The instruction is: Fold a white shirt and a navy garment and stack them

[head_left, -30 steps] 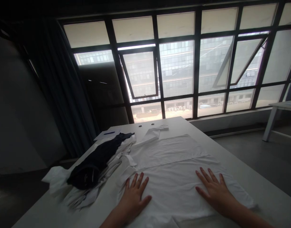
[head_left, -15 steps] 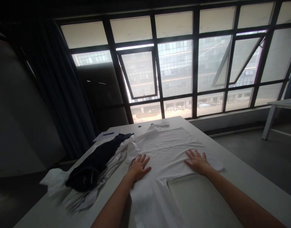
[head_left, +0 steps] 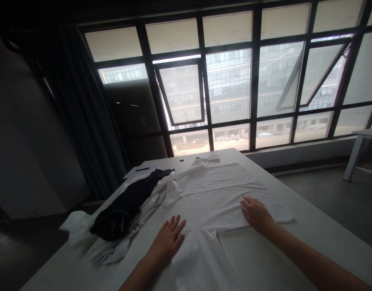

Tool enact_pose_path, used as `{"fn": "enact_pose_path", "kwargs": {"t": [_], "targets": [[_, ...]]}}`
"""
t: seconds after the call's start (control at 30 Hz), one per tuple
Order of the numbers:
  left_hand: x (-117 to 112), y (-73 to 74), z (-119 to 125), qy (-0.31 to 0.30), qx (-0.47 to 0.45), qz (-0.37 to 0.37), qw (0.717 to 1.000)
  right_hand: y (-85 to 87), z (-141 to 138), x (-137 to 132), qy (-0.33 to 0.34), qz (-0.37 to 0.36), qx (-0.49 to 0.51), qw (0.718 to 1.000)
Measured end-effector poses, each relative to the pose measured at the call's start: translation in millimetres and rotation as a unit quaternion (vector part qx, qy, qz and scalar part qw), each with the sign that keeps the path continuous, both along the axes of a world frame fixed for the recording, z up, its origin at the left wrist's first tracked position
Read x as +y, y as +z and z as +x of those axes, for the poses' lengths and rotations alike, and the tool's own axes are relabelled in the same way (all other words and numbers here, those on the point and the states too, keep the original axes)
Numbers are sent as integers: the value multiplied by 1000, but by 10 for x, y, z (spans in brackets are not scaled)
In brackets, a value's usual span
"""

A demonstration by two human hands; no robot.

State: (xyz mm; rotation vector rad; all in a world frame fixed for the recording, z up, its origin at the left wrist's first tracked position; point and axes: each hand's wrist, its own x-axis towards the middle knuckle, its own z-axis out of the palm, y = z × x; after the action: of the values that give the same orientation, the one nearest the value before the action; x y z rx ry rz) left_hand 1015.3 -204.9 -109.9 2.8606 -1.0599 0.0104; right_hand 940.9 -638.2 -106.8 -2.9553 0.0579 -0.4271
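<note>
A white shirt lies spread on the white table, its collar on the left and a sleeve reaching down toward me. My left hand is open at the shirt's near left edge, fingers stretched forward. Whether its palm presses on the cloth or hovers just over it, I cannot tell. On the right part of the shirt, by the lower side seam, my right hand rests with fingers extended and close together. Neither hand grips the fabric, which shows soft wrinkles between them.
Left of the shirt lies a pile with a dark navy garment over crumpled white clothes. Paper with a blue pen sits at the far left corner. Windows stand beyond, a blue curtain left, another table right.
My left hand has slid back toward me and a little left along the shirt. My right hand has shifted slightly nearer, its spread fingers now drawn together. The view has turned a little left.
</note>
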Motion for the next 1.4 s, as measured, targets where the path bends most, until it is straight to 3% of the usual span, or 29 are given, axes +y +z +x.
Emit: {"fn": "enact_pose_path", "kwargs": {"t": [0.13,0.23,0.5,0.7,0.83,1.0,1.17,1.4], "targets": [[16,25,-8,1,-13,-6,1000,42,-205,572,145,83,41,985],[7,97,84,-7,2,-5,1000,44,-236,819,200,97,99,970],[-44,189,318,-4,11,-11,1000,189,26,723,206,81,135,966],[-11,275,169,7,-31,-143,989,200,-72,748,200,123,51,971],[-2,460,-70,-58,-31,-193,979,296,-260,920,294,150,-4,944],[-205,575,-284,-143,5,-164,976,370,-415,1192,401,138,25,905],[-351,555,-345,-158,13,-135,978,278,-400,1293,377,132,61,915],[-401,692,-430,-192,-15,-106,975,153,-303,1319,293,123,-70,946]]}}
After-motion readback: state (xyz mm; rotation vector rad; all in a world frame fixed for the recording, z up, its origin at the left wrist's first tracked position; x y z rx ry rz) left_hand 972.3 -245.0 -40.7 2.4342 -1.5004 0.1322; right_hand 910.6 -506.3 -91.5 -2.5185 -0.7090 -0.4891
